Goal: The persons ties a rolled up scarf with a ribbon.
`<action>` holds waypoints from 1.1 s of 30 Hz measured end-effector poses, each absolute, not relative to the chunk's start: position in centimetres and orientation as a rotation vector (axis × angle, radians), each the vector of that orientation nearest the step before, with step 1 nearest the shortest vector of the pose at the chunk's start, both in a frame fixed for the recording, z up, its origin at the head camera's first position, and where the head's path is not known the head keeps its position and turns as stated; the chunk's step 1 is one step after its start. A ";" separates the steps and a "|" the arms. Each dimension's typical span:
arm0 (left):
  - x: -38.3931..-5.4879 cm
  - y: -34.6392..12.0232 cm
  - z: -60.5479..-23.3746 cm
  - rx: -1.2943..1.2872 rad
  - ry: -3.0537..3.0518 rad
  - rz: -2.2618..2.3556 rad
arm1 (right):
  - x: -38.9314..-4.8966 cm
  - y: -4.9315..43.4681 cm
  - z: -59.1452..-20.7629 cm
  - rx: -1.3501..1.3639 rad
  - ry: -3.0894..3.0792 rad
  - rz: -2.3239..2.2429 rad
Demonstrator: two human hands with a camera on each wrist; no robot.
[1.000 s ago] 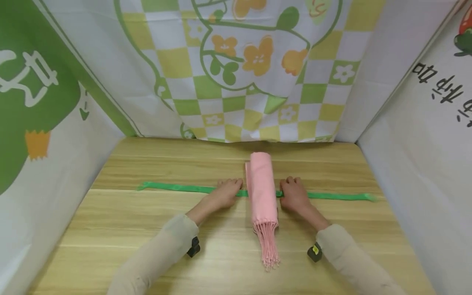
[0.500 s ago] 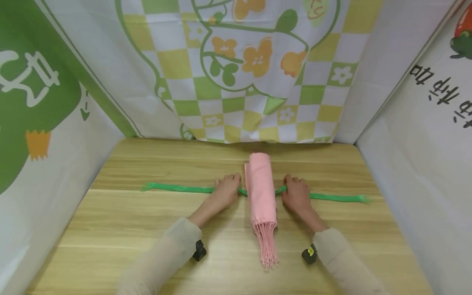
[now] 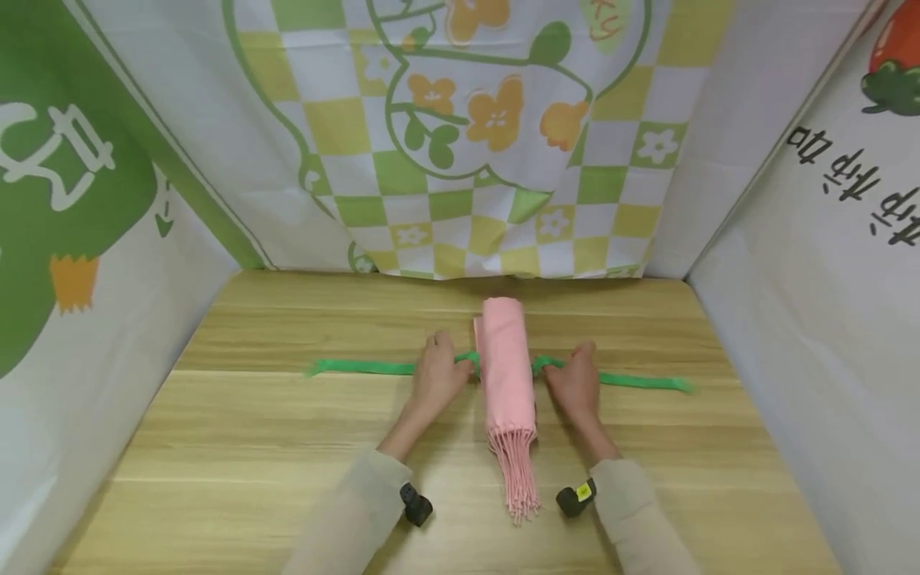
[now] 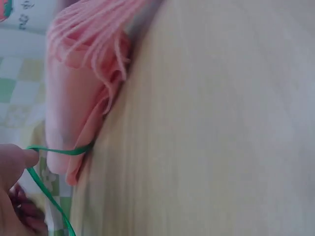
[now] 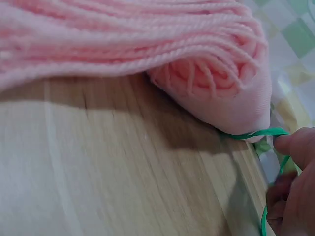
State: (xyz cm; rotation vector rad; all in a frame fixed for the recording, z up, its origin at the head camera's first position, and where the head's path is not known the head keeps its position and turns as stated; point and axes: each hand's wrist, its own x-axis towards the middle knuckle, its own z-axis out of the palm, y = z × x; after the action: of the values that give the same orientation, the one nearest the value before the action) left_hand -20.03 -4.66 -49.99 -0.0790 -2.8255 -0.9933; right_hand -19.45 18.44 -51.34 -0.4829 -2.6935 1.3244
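A pink scarf (image 3: 507,363), rolled up with its fringe toward me, lies on the table's middle. Beneath it runs a green ribbon (image 3: 366,366), its two ends stretched out left and right. My left hand (image 3: 436,377) pinches the ribbon just left of the roll; in the left wrist view the ribbon (image 4: 61,150) rises from under the scarf (image 4: 74,98) to the thumb. On the other side my right hand (image 3: 577,385) pinches the ribbon close to the roll, and the right wrist view has the ribbon (image 5: 261,132) lifted off the table beside the scarf (image 5: 231,108).
The wooden table (image 3: 216,447) is bounded by a checkered cloth (image 3: 474,200) at the back. Printed white panels stand at the left (image 3: 86,359) and right (image 3: 805,319). A small black camera sits at each wrist.
Both hands have turned and lifted the ribbon's inner parts up along the roll's sides. The ribbon's outer ends have slid inward. The scarf stays about where it was.
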 end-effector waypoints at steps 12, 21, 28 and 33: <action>-19.2 -3.9 -51.0 -0.081 -2.849 -1.535 | -19.1 17.9 -51.7 -0.556 -2.167 2.259; -18.7 -2.3 -51.1 0.221 -2.244 -2.367 | -18.7 16.7 -51.6 -0.502 -1.616 2.803; -19.1 -0.9 -51.4 0.292 -2.095 -2.439 | -19.4 15.0 -50.8 -0.660 -1.441 2.757; -19.3 0.0 -51.9 0.348 -2.213 -2.228 | -19.5 14.3 -51.1 -0.736 -1.451 2.685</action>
State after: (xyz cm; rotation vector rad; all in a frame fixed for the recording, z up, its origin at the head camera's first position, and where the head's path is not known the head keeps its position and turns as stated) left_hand -19.27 0.02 -51.91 0.3476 -2.2125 -2.2280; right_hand -19.46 14.25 -51.09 -0.7358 -1.4506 2.6854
